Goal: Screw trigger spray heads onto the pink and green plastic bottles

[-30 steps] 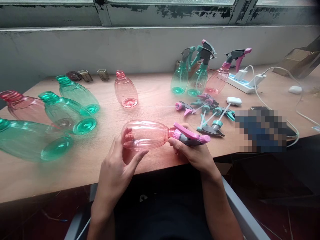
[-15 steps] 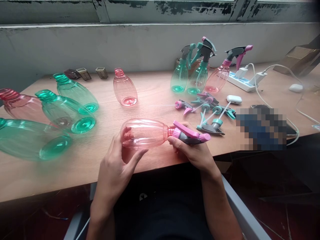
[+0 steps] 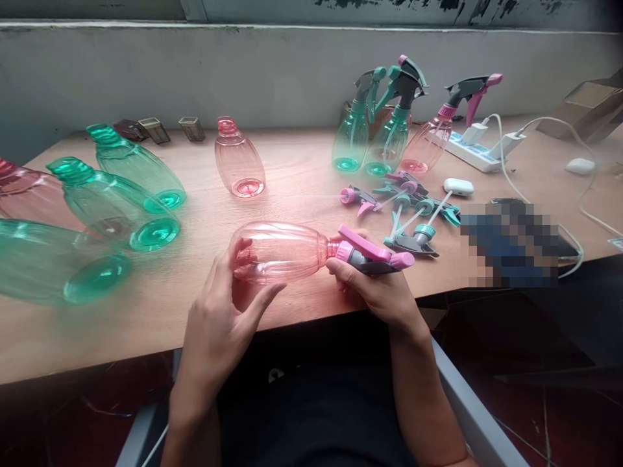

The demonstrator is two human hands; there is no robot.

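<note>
A clear pink spray bottle [image 3: 282, 251] lies sideways between my hands, its neck pointing right. My left hand [image 3: 228, 298] wraps the bottle's base end, thumb along the near side. At the neck, my right hand [image 3: 372, 285] grips around the collar of a pink and grey trigger sprayer [image 3: 372, 251]. The sprayer's collar sits at the bottle mouth; whether it is fully threaded I cannot tell. Some of my right fingers are hidden behind the sprayer. Beyond my right hand lie several loose trigger sprayers [image 3: 413, 243] with thin tubes.
Open green bottles [image 3: 156, 233] and a pink one stand at the left; another pink bottle [image 3: 239, 159] stands mid-table. Several bottles with sprayers [image 3: 350, 139] stand at the back. A power strip [image 3: 474, 152], white earbud case [image 3: 458, 187] and cables lie at the right.
The camera view has shifted slightly, so the table things sit a little higher in the picture. Both hands keep the same hold on the bottle and sprayer.
</note>
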